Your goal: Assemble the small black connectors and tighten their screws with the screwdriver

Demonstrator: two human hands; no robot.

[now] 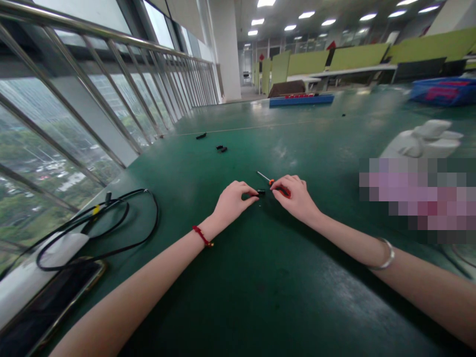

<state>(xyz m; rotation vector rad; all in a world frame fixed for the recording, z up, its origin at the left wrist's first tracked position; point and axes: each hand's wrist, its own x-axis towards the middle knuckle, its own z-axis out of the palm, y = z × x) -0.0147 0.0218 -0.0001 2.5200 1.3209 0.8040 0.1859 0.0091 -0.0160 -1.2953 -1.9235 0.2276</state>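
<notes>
My left hand (233,201) pinches a small black part (261,192) between thumb and fingertips, just above the green tabletop. Close to its right side, my right hand (293,197) has its fingers curled around the red-orange handle of a screwdriver (271,182). The thin metal shaft points away to the far left, clear of the black part. Thumb and index fingertip of the right hand are close together; whether a tiny piece sits between them cannot be made out. Farther off lie several small black pieces (221,148) and a longer black piece (201,136).
A black cable (156,218) loops at the left beside a white power strip (70,248) and a phone (55,297). At the far side stand a blue tray (301,101) and a blue bin (442,92). A white object (424,141) is at right. Metal railing (111,47) borders the left.
</notes>
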